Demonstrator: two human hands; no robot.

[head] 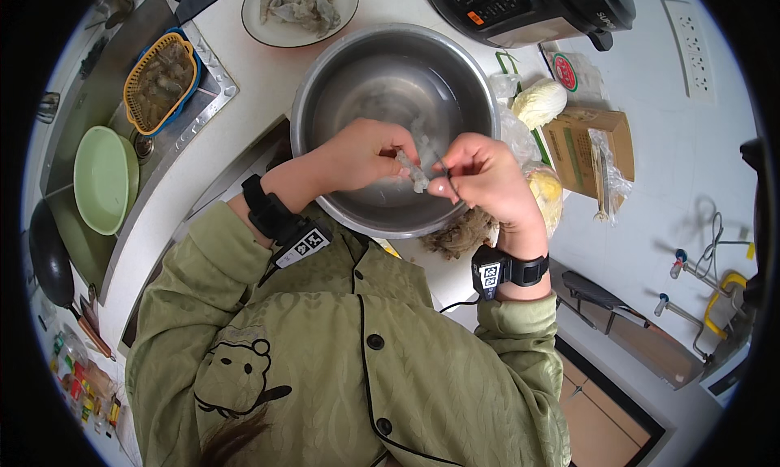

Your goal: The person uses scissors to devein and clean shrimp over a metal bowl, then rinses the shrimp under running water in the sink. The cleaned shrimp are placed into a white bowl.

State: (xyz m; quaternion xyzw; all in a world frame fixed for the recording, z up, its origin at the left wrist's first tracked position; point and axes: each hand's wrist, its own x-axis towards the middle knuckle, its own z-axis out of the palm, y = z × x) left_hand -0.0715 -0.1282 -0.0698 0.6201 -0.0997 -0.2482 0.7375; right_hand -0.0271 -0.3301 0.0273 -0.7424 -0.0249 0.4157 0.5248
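A peeled raw shrimp (414,173) is pinched between the thumb and fingers of my left hand (372,153). My right hand (484,174) grips a thin dark tool (446,173), too small and blurred to name exactly, close beside the shrimp's lower end. Both hands are over a large stainless steel basin (341,71) with some water in it. Pale bits (420,132) lie in the water behind the hands. More peeled shrimp (298,7) sit on a white dark-rimmed plate (253,31) beyond the basin.
Left, the sink (195,110) holds a yellow basket (128,95) of unpeeled shrimp and a green basin (97,181). Shrimp shells (460,232) are heaped by the steel basin's near right side. A black electric cooker (524,10), a cabbage (539,103) and a cardboard box (579,156) stand right.
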